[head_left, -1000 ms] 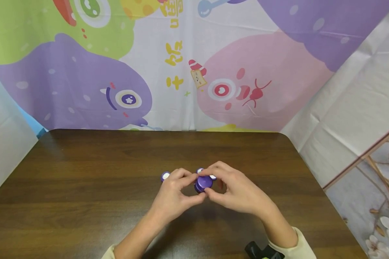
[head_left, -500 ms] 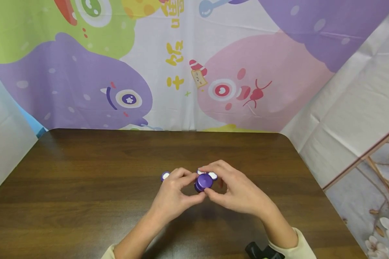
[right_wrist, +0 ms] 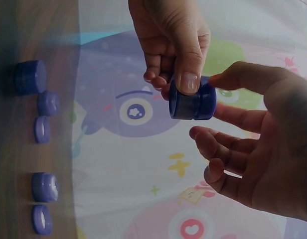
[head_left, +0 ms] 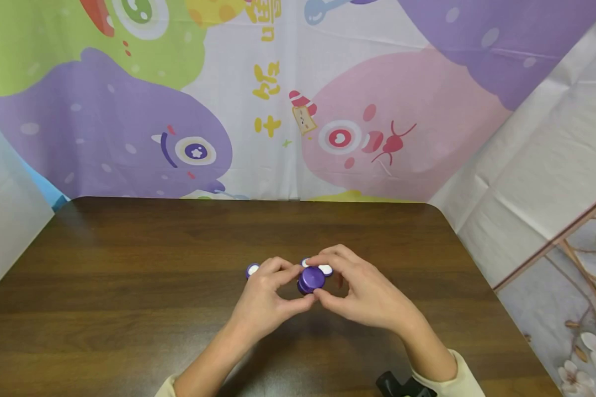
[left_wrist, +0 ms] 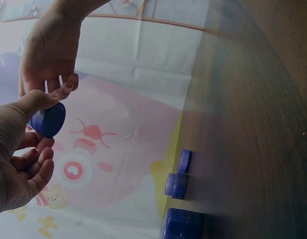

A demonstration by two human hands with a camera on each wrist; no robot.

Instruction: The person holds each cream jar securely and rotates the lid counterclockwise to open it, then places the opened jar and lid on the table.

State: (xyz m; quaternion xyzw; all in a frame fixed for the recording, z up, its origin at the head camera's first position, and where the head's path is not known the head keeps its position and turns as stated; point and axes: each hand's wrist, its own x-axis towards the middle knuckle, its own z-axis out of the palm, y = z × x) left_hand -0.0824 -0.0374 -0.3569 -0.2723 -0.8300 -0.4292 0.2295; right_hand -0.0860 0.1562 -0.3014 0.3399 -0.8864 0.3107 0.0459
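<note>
A small purple jar (head_left: 312, 280) with its lid on is held up between both hands over the middle of the table. My left hand (head_left: 267, 295) pinches the jar's body between thumb and fingers; its thumb lies across the side in the right wrist view. From the other side, my right hand (head_left: 370, 289) has its thumb and index finger at the lid (right_wrist: 207, 102), the other fingers loosely bent beneath in the right wrist view. Beyond the fingers, two purple-and-white pieces, one of them a jar (right_wrist: 45, 187) with a white top, stand on the table, partly hidden by the right hand.
Left of the left hand is another purple-and-white piece (head_left: 253, 269). In the right wrist view, a larger purple jar (right_wrist: 30, 77), a smaller jar (right_wrist: 48, 103) and lids (right_wrist: 42, 219) line the wooden table (head_left: 129, 309). A printed cloth (head_left: 268, 165) hangs behind it.
The right index fingertip has shifted slightly at the lid's far edge, showing more of the white pieces behind it. The jar and left hand stay almost in place.
</note>
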